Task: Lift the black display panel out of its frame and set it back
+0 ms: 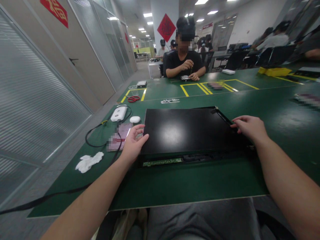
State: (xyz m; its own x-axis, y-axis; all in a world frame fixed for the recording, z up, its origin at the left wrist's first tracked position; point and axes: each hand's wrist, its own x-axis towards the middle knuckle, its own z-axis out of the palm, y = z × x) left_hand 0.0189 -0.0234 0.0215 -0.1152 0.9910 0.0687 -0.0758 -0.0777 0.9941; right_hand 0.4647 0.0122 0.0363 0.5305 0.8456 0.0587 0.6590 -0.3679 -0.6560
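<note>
The scene was viewed from the wearer's head, the camera being pointed forward and down over the table. The left hand and right hand were framed close by, the lap at the lower edge, a seated person farther off.

We have panel on table. At panel's left edge, our left hand; at its right edge, our right hand. Just before panel, on our side, circuit strip. Left of panel, near its far corner, case; farther left, power bank. Phone left of panel, beyond our left hand. Tissue left of panel, toward us. Scissors behind panel, to left. Co-worker well behind panel.
</note>
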